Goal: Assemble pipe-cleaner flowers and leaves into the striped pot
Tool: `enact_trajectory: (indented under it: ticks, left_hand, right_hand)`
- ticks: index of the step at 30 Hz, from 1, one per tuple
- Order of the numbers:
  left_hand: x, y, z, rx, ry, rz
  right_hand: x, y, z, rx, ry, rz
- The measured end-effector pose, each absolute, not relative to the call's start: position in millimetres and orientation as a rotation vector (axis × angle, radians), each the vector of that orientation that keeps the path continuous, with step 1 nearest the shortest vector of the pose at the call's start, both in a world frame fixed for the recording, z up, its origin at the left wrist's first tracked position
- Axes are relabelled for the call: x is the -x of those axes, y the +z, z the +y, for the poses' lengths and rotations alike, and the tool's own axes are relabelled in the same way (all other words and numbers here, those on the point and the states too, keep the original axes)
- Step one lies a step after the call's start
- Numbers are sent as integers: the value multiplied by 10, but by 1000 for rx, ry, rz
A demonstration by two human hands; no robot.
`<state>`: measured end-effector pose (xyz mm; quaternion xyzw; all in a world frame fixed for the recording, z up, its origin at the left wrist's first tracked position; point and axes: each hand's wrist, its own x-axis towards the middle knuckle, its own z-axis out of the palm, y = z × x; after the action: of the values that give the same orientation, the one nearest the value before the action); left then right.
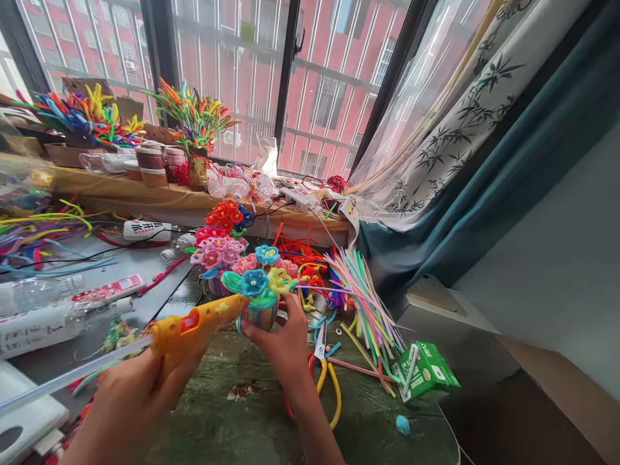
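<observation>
My left hand point(138, 394) is closed around an orange glue gun point(186, 326), and a long clear glue stick point(77, 374) runs out of its rear. The gun's nozzle end reaches the near side of a small striped flowerpot point(260, 314), just under its turquoise rim. Thumb and fingers of my right hand point(283, 336) grip this pot from the right. Blue, yellow and pink pipe-cleaner flowers point(252, 283) stand above the pot. Right behind it is another bunch of pink and red pipe-cleaner flowers point(217, 252). Whether the nozzle touches the pot I cannot tell.
Yellow-handled scissors point(321, 352) lie by my right wrist. Pastel pipe cleaners point(361, 290) spread beside a green box point(429, 369). Plastic bottles point(43, 323) lie at left. Along the windowsill point(97, 187) stand pipe-cleaner bouquets point(196, 116). A blue ball point(402, 424) sits near the table edge.
</observation>
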<state>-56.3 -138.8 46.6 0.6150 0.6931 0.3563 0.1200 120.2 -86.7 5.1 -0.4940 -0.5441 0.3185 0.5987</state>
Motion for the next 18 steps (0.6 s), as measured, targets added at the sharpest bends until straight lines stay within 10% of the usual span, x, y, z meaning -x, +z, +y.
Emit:
enact_trajectory:
  ticks: [18]
  left_hand:
    - [531, 577, -1351, -1755, 974, 2099]
  right_hand:
    - [-1213, 86, -864, 1156, 731, -1293]
